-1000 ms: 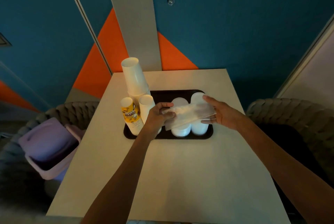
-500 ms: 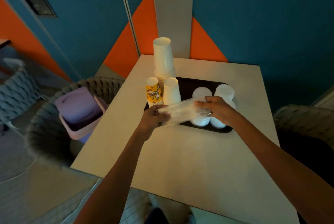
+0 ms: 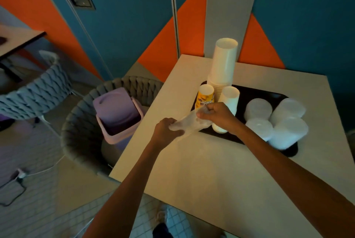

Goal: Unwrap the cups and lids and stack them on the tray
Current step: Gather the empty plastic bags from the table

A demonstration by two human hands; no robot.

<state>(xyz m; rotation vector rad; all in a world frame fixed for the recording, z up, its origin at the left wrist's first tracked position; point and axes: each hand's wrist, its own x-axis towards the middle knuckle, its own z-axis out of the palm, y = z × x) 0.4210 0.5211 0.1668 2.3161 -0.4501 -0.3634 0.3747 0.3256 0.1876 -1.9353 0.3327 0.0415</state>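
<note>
One crumpled, translucent plastic wrapper [image 3: 189, 123]

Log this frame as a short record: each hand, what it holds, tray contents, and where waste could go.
left hand: grips one end of the clear wrapper
right hand: grips the other end, in front of the cups
wrapper state: crumpled, looks empty
tray: tall white cup stack, yellow printed cup, shorter white cup stack, four lid stacks
waste: purple bin in the woven chair, left of the table
</note>
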